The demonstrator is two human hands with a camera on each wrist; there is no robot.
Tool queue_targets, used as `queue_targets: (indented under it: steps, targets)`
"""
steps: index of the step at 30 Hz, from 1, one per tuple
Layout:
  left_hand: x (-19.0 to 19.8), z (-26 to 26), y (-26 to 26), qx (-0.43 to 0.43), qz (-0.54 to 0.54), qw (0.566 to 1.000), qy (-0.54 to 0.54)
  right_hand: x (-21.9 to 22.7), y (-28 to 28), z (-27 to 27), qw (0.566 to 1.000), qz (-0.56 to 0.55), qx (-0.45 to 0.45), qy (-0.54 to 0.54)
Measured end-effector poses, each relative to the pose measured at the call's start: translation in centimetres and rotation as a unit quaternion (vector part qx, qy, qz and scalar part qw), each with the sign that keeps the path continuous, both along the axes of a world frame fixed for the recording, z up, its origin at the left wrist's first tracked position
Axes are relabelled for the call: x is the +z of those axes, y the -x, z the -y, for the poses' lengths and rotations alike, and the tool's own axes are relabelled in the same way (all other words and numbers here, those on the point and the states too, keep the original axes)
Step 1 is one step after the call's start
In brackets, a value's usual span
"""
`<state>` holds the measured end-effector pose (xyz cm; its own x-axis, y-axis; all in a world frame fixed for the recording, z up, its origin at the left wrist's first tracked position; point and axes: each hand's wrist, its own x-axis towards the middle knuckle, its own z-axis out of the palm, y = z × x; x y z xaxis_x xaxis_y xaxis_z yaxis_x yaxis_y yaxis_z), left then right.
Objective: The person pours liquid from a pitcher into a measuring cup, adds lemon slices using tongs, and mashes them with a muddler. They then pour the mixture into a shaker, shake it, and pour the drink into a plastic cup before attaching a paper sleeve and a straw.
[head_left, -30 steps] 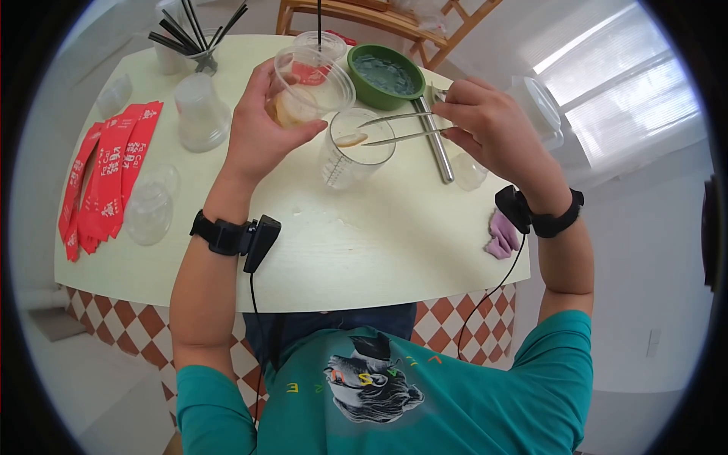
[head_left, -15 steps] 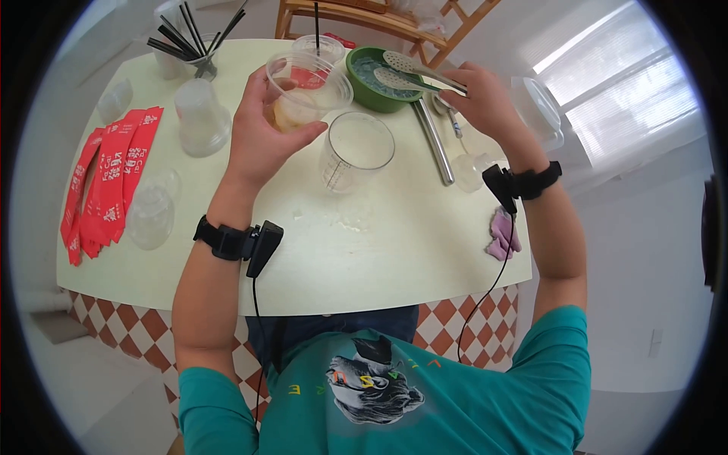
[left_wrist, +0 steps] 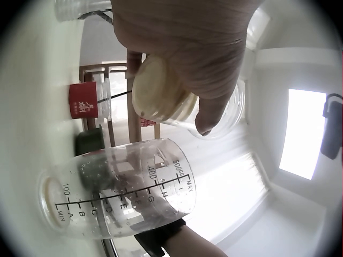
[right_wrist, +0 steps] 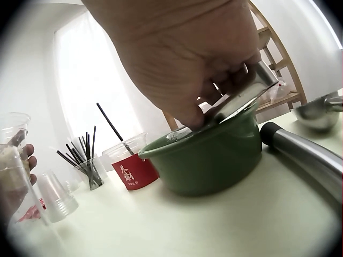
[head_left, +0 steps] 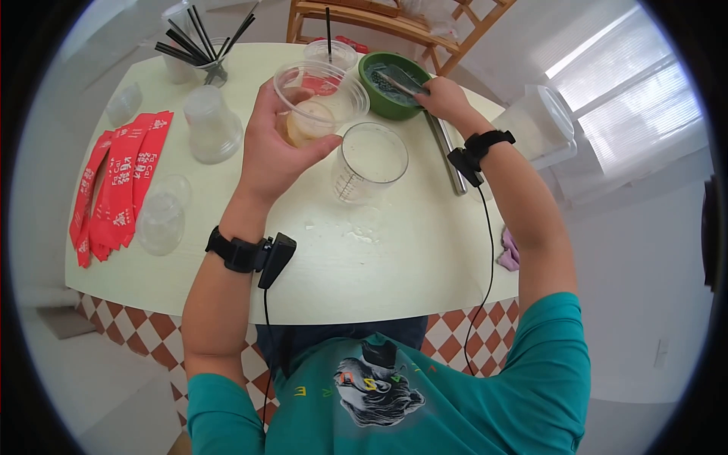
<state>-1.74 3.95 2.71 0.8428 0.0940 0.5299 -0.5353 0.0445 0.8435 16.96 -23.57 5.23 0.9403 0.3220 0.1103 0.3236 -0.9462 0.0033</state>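
Note:
My left hand (head_left: 277,144) grips a clear plastic cup (head_left: 334,95) tilted above the table, with pale round slices (head_left: 309,121) at its bottom. Just right of it stands a clear measuring cup (head_left: 371,163), whose printed scale shows in the left wrist view. At the green bowl (head_left: 390,106), my right hand (head_left: 449,102) pinches metal tongs (head_left: 398,85), their ends lowered into the bowl. In the right wrist view the fingers are at the rim of the green bowl (right_wrist: 209,160); the tong tips are hidden there.
A metal-handled tool (head_left: 447,155) lies beside the bowl. Behind are a red-sleeved cup (right_wrist: 135,170) with a straw and a cup of black straws (head_left: 214,72). Red sleeves (head_left: 125,182), clear cups (head_left: 212,125) and lids (head_left: 163,220) sit left; a lidded container (head_left: 535,125) is at right.
The right hand has moved from above the measuring cup to the green bowl, and its tongs now dip inside. A pale slice no longer shows in the measuring cup. The left hand still grips its cup.

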Motion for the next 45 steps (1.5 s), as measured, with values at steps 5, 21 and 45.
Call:
queue_targets:
  steps: [5, 21, 45]
  targets:
    - [0.0, 0.0, 0.0, 0.004, 0.012, 1.0, -0.006, 2.4, 2.2, -1.0, 0.998, 0.043, -0.006, -0.046]
    - [0.3, 0.6, 0.3, 0.019, 0.071, 0.997, -0.007, 7.2, 15.3, -11.1, 0.894, -0.015, 0.328, -0.306]
    - [-0.9, 1.9, 0.6, -0.079, -0.07, 0.98, -0.171, -2.6, 11.2, -0.9, 0.959, 0.056, 0.051, -0.273]
